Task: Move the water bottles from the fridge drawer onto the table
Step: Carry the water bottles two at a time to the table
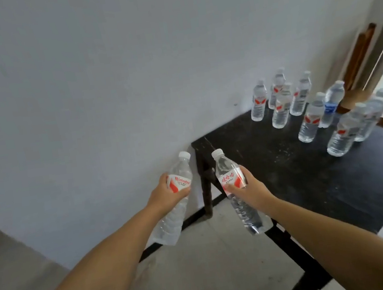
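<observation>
Left hand (165, 195): fingers wrapped around the label of a clear water bottle (173, 204), white cap up, held over the floor beside the table's corner leg.
Right hand (249, 187): grips a second water bottle (238, 194) at its red-and-white label, tilted, at the table's near edge.
Black table (289, 180): against the white wall (its top looks scuffed).
Standing bottles (309, 113): a cluster upright on the table's far end, one with a blue label (330, 108).
</observation>
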`<control>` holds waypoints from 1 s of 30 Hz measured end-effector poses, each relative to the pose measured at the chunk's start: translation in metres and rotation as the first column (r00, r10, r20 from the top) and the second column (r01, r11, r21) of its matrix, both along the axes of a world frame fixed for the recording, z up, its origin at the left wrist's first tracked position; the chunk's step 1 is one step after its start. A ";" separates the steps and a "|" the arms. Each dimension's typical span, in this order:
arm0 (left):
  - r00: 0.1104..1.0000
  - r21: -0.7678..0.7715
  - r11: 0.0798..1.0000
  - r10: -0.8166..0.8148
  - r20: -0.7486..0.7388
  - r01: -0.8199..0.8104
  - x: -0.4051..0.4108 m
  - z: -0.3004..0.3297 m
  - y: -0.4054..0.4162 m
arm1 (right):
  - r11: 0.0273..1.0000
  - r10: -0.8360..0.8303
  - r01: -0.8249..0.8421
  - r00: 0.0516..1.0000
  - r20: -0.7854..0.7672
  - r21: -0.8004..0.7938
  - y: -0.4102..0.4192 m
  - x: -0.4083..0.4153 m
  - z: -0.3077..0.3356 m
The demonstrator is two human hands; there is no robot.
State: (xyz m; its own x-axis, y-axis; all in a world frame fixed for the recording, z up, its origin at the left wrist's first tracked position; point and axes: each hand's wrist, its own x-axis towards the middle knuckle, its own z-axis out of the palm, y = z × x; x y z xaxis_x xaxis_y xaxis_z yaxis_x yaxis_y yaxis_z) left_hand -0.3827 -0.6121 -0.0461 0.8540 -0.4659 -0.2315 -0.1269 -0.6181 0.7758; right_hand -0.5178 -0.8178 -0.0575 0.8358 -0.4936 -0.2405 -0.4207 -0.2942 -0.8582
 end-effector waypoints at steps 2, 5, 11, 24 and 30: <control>0.999 0.004 0.999 -0.051 -0.012 0.052 0.012 -0.007 -0.018 | 0.999 -0.034 0.034 0.999 -0.022 0.007 -0.011 0.007 -0.006; 0.989 0.004 0.990 -0.141 -0.030 0.142 0.036 -0.017 -0.054 | 0.995 -0.098 0.098 0.994 -0.052 -0.003 -0.036 0.026 -0.015; 0.967 -0.033 0.967 -0.253 -0.037 0.252 0.104 -0.021 -0.143 | 0.985 -0.168 0.167 0.985 -0.024 -0.038 -0.106 0.082 -0.019; 0.962 -0.027 0.962 -0.273 -0.009 0.273 0.215 -0.019 -0.312 | 0.924 -0.381 0.380 0.925 -0.008 -0.036 -0.245 0.163 -0.008; 0.921 -0.034 0.921 -0.388 -0.025 0.387 0.246 -0.027 -0.370 | 0.857 -0.515 0.515 0.856 -0.041 -0.014 -0.277 0.173 -0.019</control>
State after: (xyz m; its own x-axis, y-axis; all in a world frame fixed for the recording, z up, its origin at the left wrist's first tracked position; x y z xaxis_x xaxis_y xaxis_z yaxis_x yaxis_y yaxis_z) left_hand -0.1366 -0.9823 -0.0734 0.5980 -0.7656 -0.2372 -0.3282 -0.5039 0.7990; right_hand -0.3445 -1.0951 -0.0769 0.4515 -0.8512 -0.2675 -0.5477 -0.0277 -0.8362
